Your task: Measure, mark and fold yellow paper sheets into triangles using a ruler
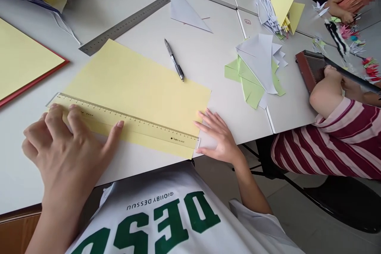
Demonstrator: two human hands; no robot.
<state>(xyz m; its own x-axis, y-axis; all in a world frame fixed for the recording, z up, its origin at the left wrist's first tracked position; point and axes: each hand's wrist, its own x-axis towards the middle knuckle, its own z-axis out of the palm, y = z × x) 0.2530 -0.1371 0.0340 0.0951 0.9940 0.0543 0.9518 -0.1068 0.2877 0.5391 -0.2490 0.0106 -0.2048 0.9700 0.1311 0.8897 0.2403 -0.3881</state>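
A long sheet of pale yellow paper point(133, 83) lies on the white table point(143, 170). A clear yellowish plastic ruler point(127, 125) rests across its lower part. My left hand point(67, 147) presses on the ruler's left half with fingers and thumb. At the ruler's right end, my right hand point(218, 137) lies spread, its fingertips touching the paper's right edge. A silver-and-black pen point(174, 59) lies just above the sheet, and a steel ruler point(125, 25) lies beyond it.
Loose white and green paper pieces point(253, 71) and a stack of folded triangles point(276, 12) lie to the right. A co-worker's striped sleeve point(348, 135) and arm rest on a brown board point(311, 69). Another person's hand point(342, 12) is at the far corner.
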